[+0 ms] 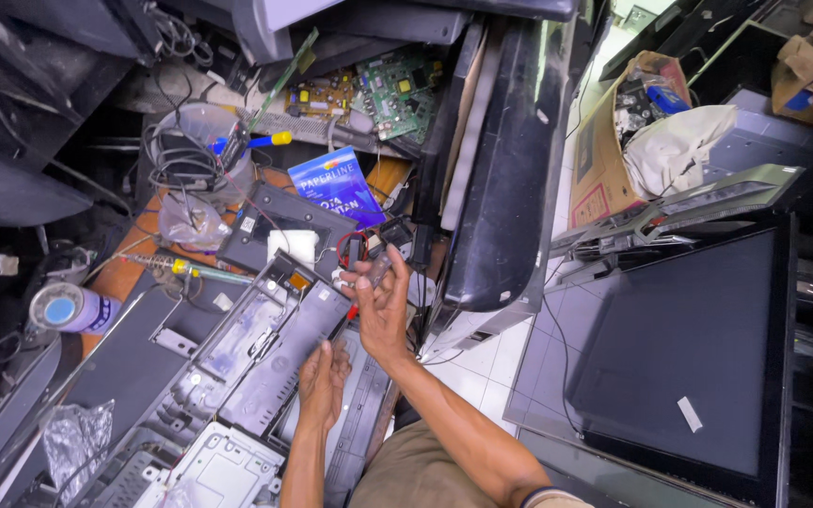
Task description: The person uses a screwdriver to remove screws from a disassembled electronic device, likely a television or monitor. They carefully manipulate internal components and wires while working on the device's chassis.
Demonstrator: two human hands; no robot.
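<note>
While the left hand (324, 381) lay flat, fingers together, on the opened grey chassis (265, 353), the right hand (380, 301) held its fingers loosely apart, empty, beside still-attached wires (348, 252).

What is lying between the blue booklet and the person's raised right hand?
In the head view, between the blue booklet and the right hand sits a small dark part with red wires.

Pale tiled floor (496, 362), brown wooden workbench (124, 273), cardboard box (599, 160), dark stacked monitors (679, 348), dim light
</note>
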